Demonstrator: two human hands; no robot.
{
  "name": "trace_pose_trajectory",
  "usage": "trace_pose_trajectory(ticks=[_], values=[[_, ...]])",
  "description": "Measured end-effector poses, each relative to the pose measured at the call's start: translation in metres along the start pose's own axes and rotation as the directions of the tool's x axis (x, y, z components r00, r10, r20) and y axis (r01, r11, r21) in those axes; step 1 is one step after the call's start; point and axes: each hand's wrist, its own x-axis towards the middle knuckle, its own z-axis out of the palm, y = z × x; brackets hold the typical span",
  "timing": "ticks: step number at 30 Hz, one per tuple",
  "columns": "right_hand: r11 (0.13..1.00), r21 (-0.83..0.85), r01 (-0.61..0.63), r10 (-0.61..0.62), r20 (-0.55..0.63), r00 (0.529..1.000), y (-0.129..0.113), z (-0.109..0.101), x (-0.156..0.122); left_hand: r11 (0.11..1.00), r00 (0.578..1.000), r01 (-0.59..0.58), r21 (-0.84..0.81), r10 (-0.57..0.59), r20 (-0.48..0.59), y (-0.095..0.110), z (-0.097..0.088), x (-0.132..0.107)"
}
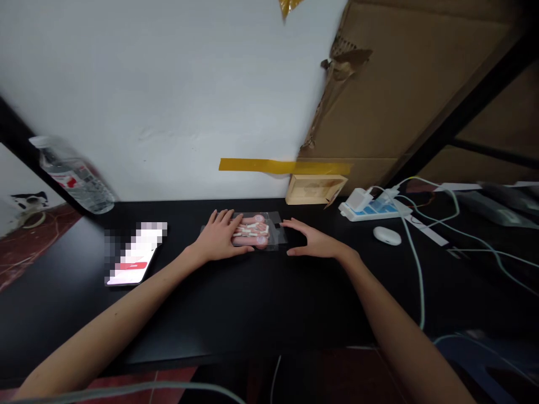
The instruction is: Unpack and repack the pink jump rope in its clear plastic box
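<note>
A clear plastic packet (275, 238) with pink and white pieces inside lies flat on the black table (252, 308). My left hand (219, 237) rests over the packet's left part, palm down with fingers spread, and hides that side. What the pink pieces (255, 230) are I cannot make out. Just right of the packet, my right hand (311, 239) is held with thumb and fingers apart and nothing between them. Its fingertips come close to the clear edge; whether they touch it I cannot tell.
To the left are a lit phone (137, 258) and a clear bottle (76, 177) by the wall. A shallow wooden box (314, 189) stands at the back. Rightward sit a power strip (373, 209) with plugs, a white earbud case (387, 235) and loose pale cables (415, 255).
</note>
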Motion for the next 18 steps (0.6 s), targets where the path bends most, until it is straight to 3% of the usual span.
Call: trace_pose_trajectory(ticks=[5, 12, 15, 18], values=[[0.99, -0.125, 0.059, -0.078, -0.152, 0.985, 0.008, 0.017, 0.012, 1.0, 1.0, -0.005, 0.012, 0.005, 0.011, 0.001, 0.0, 0.0], [0.956, -0.288, -0.059, -0.032, -0.304, 0.952, -0.002, 0.033, 0.019, 1.0, 1.0, -0.004, 0.005, 0.004, 0.017, 0.001, 0.001, 0.0], [0.945, -0.315, -0.089, -0.031, -0.356, 0.934, 0.0, 0.032, 0.02, 0.999, 1.0, -0.009, 0.043, 0.008, 0.016, 0.001, 0.0, 0.0], [0.966, -0.258, -0.006, -0.099, -0.392, 0.915, 0.007, 0.021, 0.017, 0.998, 1.0, -0.018, 0.066, 0.018, 0.008, 0.001, 0.0, 0.0]])
